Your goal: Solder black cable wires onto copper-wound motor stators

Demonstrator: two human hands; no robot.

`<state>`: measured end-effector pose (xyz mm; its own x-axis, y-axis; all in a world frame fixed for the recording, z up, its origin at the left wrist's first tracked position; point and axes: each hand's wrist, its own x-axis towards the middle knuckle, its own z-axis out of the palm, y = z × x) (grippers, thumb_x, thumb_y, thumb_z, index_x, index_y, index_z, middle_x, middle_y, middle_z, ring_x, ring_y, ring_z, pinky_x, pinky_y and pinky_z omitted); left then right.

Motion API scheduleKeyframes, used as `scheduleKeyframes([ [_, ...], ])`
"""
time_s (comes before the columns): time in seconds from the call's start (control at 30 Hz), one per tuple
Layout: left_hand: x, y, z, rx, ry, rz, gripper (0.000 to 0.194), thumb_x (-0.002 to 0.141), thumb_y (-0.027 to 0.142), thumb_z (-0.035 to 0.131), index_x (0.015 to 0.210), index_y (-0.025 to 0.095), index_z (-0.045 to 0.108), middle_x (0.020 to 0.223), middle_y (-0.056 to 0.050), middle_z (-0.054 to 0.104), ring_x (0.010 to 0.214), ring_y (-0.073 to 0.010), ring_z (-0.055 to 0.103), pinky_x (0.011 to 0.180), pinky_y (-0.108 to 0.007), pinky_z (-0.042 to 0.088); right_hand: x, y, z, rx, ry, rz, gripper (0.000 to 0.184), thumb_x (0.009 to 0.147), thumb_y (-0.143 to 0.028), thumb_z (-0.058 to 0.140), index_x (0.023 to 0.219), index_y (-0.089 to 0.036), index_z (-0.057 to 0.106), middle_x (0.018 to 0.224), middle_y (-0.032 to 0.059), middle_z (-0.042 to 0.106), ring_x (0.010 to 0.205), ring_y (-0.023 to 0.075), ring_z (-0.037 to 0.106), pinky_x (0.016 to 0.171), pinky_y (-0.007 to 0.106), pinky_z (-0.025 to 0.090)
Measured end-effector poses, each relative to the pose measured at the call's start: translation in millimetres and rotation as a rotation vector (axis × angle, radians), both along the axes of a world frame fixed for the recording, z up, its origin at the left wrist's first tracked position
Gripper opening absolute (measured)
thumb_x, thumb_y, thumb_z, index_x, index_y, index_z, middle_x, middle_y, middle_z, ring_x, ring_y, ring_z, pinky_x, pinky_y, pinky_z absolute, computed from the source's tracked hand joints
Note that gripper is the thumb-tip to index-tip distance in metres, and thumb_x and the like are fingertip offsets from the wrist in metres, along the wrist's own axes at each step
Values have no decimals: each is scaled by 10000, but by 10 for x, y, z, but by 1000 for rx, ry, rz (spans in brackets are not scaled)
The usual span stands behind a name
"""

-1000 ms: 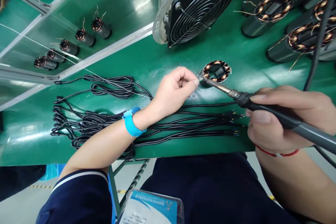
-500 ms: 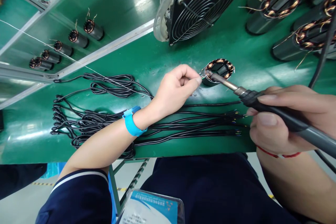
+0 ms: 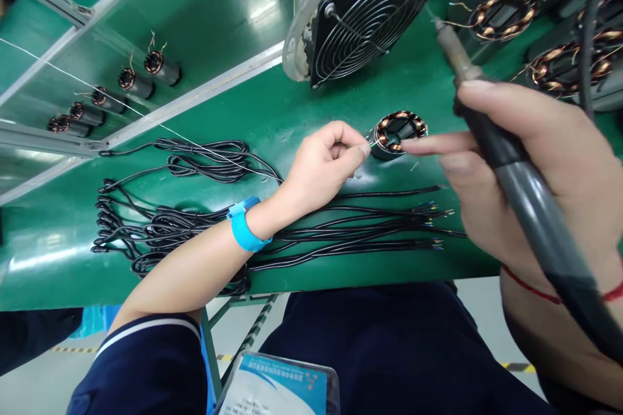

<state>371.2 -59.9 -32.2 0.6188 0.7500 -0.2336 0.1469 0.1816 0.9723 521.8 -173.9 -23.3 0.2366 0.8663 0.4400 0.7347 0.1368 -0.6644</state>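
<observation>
A small stator [image 3: 399, 132] with copper windings stands on the green bench [image 3: 272, 110]. My left hand [image 3: 324, 165] rests just left of it, fingers pinched on a thin solder wire [image 3: 146, 118] that runs off to the upper left. My right hand [image 3: 511, 168] is wrapped round a soldering iron [image 3: 516, 168], whose tip points up and away toward the fan. One finger of that hand stretches out to the stator's right side. A blue wrist strap [image 3: 244, 227] circles my left wrist.
Bundles of black cables [image 3: 195, 227] lie across the bench in front of me. A wire-guarded fan [image 3: 370, 13] stands behind the stator. More wound stators [image 3: 506, 10] crowd the back right, and several small ones [image 3: 131, 81] sit on a shelf at the left.
My right hand has lifted the soldering iron off the stator and swung its tip up toward the fan; a finger now reaches to the stator. My left hand has stayed put.
</observation>
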Motion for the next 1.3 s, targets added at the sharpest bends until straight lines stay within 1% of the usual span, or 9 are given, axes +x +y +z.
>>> scheduleKeyframes([
  [0.13,-6,-2,21,-8,23,1,159,830,79,571,711,160,503,575,72,500,428,-17,418,413,-154,349,40,118,4,-81,-64,125,528,918,-310,585,1411,-312,397,1159,16,657,1138,251,602,967,460,506],
  [0.2,-11,1,30,-4,33,-5,149,834,89,573,719,159,509,562,76,498,429,-16,416,422,-151,352,34,160,-38,-68,-55,161,553,892,-317,611,1402,-292,399,1155,26,657,1139,269,593,957,478,500],
  [0.43,-24,27,86,-52,42,-43,130,833,133,606,727,146,533,550,71,507,453,-21,446,447,-146,375,-77,215,-170,-4,-66,10,495,868,-252,606,1335,-269,443,911,5,693,934,264,636,840,465,496],
  [0.7,-35,24,124,-118,98,-60,121,848,202,615,761,131,569,656,23,602,417,-10,417,355,-137,298,-163,210,-203,-40,-105,12,500,874,-211,560,1335,-317,399,975,7,688,915,275,622,781,455,470],
  [0.8,-68,14,69,81,75,-53,96,858,212,601,796,140,611,698,13,605,484,-34,483,421,-155,376,-170,216,-201,-23,-56,28,502,874,-195,554,1326,-337,387,927,-17,678,937,259,621,800,438,479],
  [0.9,-105,3,25,493,26,-32,81,858,212,611,835,159,668,906,-39,655,778,-105,615,659,-225,515,-174,221,-185,7,13,41,495,874,-194,565,1317,-339,398,911,-28,666,966,233,618,857,427,488],
  [1.0,-127,-8,16,833,61,-58,85,862,207,619,855,177,698,1015,-65,653,984,-156,606,840,-298,514,-176,218,-168,34,63,57,495,879,-199,577,1323,-336,406,912,-22,663,1004,224,614,897,423,493],
  [1.2,-138,-38,13,1081,199,-177,138,905,226,549,972,192,664,1144,-89,598,972,-168,588,837,-329,498,-163,210,-175,34,53,26,469,891,-238,584,1321,-330,423,887,-5,653,1144,242,563,971,454,495],
  [1.3,-133,-45,10,1133,188,-182,110,904,187,518,934,188,624,1056,-80,599,985,-173,570,853,-334,489,-155,233,-186,47,53,24,468,883,-233,590,1316,-312,433,853,-6,649,1149,245,563,998,466,484],
])
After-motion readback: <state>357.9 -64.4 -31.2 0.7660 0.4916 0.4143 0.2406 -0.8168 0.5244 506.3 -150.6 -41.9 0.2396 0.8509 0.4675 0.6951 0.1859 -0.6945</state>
